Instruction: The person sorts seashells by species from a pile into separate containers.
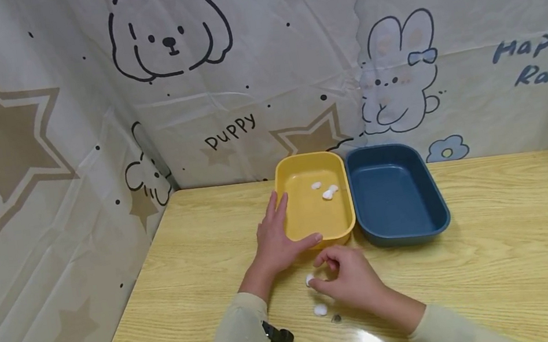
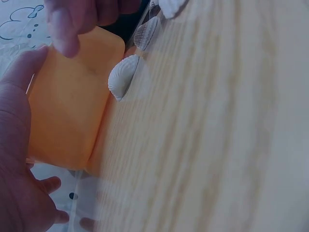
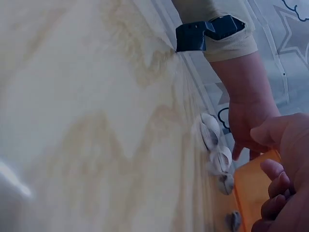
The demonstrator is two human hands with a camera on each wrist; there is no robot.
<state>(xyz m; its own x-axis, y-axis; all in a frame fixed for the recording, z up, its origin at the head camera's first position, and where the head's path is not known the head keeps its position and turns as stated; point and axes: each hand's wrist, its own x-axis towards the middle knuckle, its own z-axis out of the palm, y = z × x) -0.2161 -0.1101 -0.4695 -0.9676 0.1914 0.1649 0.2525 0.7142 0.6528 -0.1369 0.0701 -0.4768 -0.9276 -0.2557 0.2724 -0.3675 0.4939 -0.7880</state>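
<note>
My left hand (image 1: 278, 240) rests on the yellow bin (image 1: 351, 207), its fingers spread along the left side and its thumb along the near rim. Several white shells (image 1: 327, 194) lie inside that bin. Just in front of it, my right hand (image 1: 349, 277) hovers with loosely bent fingers, thumb and index apart. A white shell (image 1: 310, 280) lies by the right thumb tip. Nearer the body are another white shell (image 1: 320, 309) and a small dark grey shell (image 1: 336, 319). Ribs show on a white shell (image 2: 124, 77) in the left wrist view.
A dark blue bin (image 1: 397, 194) stands directly right of the yellow one. Both are on a light wooden table (image 1: 514, 231), close to a printed cloth backdrop (image 1: 290, 63). A black wrist camera (image 1: 278, 337) is strapped to the left sleeve.
</note>
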